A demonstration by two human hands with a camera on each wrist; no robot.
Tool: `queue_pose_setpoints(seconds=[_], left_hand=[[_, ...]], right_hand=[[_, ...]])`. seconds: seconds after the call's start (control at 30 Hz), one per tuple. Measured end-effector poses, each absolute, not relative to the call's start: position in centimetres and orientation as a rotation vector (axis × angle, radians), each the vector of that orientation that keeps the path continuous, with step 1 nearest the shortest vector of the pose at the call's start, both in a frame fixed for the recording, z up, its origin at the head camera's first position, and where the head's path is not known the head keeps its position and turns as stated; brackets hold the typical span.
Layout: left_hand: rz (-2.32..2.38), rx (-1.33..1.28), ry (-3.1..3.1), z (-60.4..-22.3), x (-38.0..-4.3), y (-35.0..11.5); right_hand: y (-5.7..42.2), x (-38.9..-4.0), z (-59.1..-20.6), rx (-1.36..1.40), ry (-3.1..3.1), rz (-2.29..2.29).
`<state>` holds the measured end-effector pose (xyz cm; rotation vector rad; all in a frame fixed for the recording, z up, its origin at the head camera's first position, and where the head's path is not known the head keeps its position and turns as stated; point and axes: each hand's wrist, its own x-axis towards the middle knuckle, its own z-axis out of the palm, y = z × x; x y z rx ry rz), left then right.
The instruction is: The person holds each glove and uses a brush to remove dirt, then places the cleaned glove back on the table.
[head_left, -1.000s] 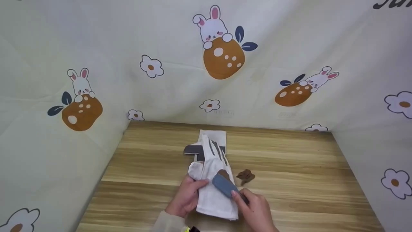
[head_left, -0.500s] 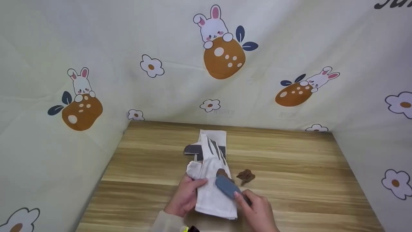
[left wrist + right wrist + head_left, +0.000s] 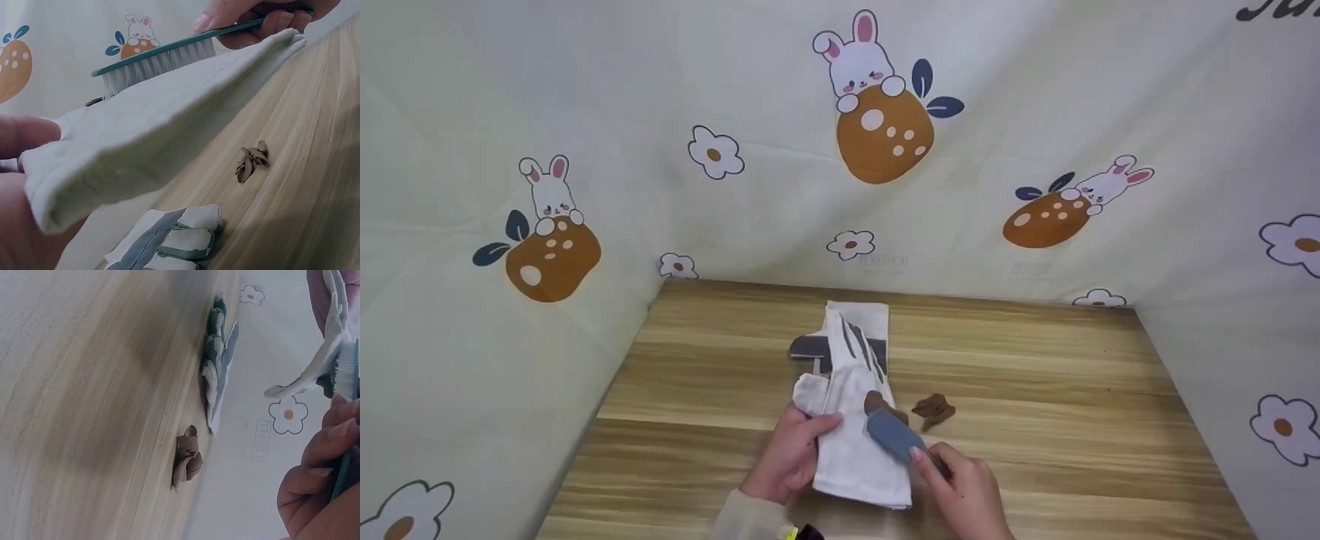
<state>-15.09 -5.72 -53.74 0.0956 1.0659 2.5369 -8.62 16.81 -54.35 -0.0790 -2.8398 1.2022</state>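
Blue-green, flat-backed brush with white bristles on a white fabric glove with dark grey stripes

The right-hand grip is grasping the brush by its handle, at 4 o'clock from the brush head, thumb laid along it. The left-hand grip pinches the glove at its 9 o'clock edge, thumb on top. The glove is held tilted above the bench, its cuff at 6 o'clock and its finger end toward 12. The left wrist view shows the bristles down against the glove's upper face. A small brown scrap lies on the glove at the brush head's 11 o'clock end.

On the pale wood-grain bench, a crumpled brown clump lies near the brush head, at 2 o'clock. A second white fabric glove with dark grey trim lies at 12 o'clock, partly hidden by the held one. A cream cloth backdrop printed with rabbits and flowers rises behind the bench
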Motion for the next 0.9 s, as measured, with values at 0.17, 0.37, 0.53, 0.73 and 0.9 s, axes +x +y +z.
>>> queue_pose_setpoints(seconds=[0.17,0.37,0.53,0.73,0.9], left_hand=[[2.533,0.071,1.075,-53.8,-15.1,-5.7],[2.537,0.082,1.075,-53.8,-15.0,-5.5],[2.514,0.098,1.101,-53.9,-14.8,-5.3],[2.475,0.1,1.164,-54.0,-14.5,-5.1],[2.495,0.092,1.121,-54.0,-14.6,-5.2]], right_hand=[[16.7,-8.5,-54.3,-0.045,-2.81,1.211],[16.1,-8.4,-53.9,0.048,-2.767,1.175],[15.5,-8.7,-53.3,0.088,-2.772,1.163],[15.1,-8.9,-53.0,0.052,-2.764,1.085],[15.3,-8.8,-53.1,0.053,-2.73,1.018]])
